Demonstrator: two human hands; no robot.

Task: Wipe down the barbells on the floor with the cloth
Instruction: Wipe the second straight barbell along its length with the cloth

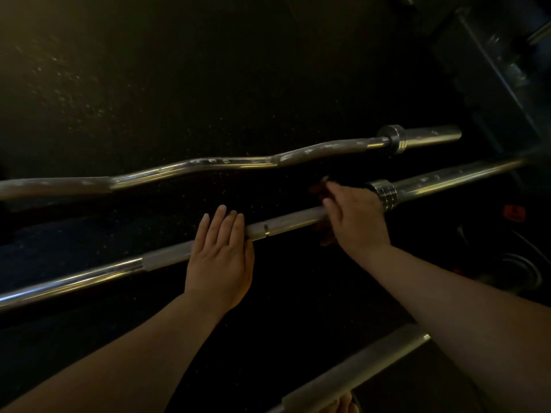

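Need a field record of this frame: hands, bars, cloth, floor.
left hand: flat, fingers straight, resting on the straight barbell
right hand: on the same bar next to its collar, gripping the cloth
cloth: dark, mostly hidden under the right hand, against the bar
curl bar: lies beyond, untouched, whitish smudges along it
third bar: nearest the person, lower right, partly in view
floor: dark, speckled

curl bar (208,165): 1
straight bars: 2, middle bar (89,275), near bar (357,365)
hands: 2, left hand (220,257), right hand (354,219)
cloth (326,238): 1
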